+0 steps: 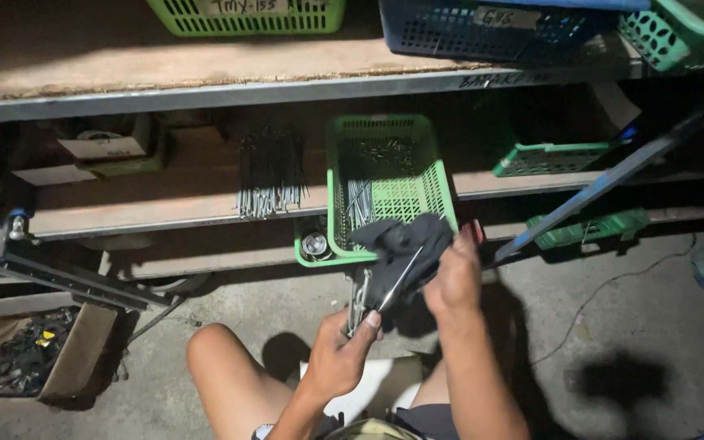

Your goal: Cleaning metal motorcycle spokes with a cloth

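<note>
Black cloth (pixel 405 244) in our right hand (pixel 452 277) wipes one thin metal spoke (pixel 399 279) from the bunch gripped in our left hand (pixel 337 350), while many rods remain in the green plastic basket (pixel 389 191) just ahead.

We see a grey concrete floor (pixel 629 342) under harsh local light, with deep shadow beyond. Wooden shelf boards (pixel 165 61) on a grey metal frame (pixel 205 96) carry plastic baskets (pixel 246 15).
</note>
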